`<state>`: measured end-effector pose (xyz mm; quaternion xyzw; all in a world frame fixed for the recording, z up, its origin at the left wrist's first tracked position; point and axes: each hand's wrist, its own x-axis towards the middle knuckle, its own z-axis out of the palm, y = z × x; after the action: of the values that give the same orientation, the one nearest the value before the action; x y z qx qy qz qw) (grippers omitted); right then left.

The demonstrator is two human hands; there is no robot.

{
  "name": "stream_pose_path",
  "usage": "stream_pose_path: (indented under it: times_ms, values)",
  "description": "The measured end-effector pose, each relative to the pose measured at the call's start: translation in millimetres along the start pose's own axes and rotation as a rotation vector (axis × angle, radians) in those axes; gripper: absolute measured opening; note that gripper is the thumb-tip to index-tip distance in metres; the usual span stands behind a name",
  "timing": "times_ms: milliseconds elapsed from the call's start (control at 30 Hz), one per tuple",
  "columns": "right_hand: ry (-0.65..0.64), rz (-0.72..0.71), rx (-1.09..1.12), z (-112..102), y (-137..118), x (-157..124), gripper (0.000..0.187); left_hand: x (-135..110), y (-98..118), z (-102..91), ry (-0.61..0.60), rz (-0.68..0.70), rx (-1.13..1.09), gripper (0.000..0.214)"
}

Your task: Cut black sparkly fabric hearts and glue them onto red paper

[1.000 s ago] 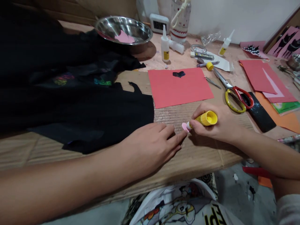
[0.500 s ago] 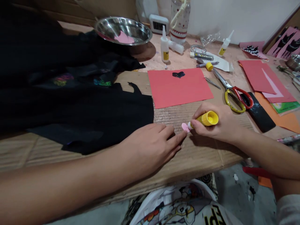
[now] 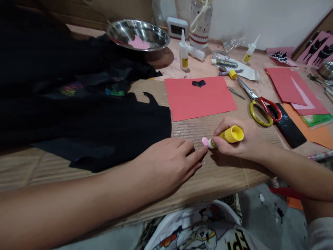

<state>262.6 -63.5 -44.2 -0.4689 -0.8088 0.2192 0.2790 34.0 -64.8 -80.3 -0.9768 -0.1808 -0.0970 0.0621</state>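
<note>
My right hand (image 3: pixel 238 139) is wrapped round a yellow glue stick (image 3: pixel 229 135), held tilted with its white tip down on a small rounded pink paper piece (image 3: pixel 205 141). My left hand (image 3: pixel 173 161) lies flat on the cardboard (image 3: pixel 223 175), its index fingertip pressing the lower edge of that piece beside the glue tip. Just beyond the hands is a red paper sheet (image 3: pixel 200 100) with a small black shape (image 3: pixel 199 83) near its top edge. Black fabric-like or paper material (image 3: pixel 135 128) covers the left side, close to my left hand.
Scissors (image 3: pixel 257 102), tweezers (image 3: pixel 236 92) and a black phone (image 3: pixel 290 126) lie to the right. Behind stand a steel bowl (image 3: pixel 139 26) with pink paper, a glue bottle (image 3: pixel 183 55) and a clock (image 3: pixel 177 27). Red paper sheets (image 3: pixel 284 85) lie at far right.
The glue stick has shifted very slightly down across the pink piece, covering more of its lower part. My left hand stays in place; the view has moved a little.
</note>
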Motion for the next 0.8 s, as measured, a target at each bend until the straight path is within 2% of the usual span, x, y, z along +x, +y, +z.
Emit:
stream_pose_path:
  times_ms: [267, 467, 600, 700, 800]
  values:
    - [0.001, 0.055, 0.009, -0.2, 1.0, 1.6, 0.016, -0.2, 1.2, 2.0, 0.014, -0.010, -0.023, 0.038]
    - [-0.009, 0.041, 0.004, -1.4, 1.9, 1.3, 0.017, -1.5, -7.3, 1.2, 0.004, -0.150, -0.128, 0.041]
    - [-0.030, 0.017, -0.009, -1.1, 4.4, 0.8, 0.018, -0.2, -13.2, 0.6, -0.005, -0.138, -0.154, 0.041]
    - [0.007, -0.026, 0.012, 0.7, 7.3, -0.3, 0.016, 0.7, -13.1, -1.0, -0.014, -0.138, -0.164, 0.040]
    - [0.020, -0.029, 0.029, 2.4, 9.7, -0.5, 0.013, 1.9, -11.8, -3.3, -0.075, -0.144, -0.157, 0.041]
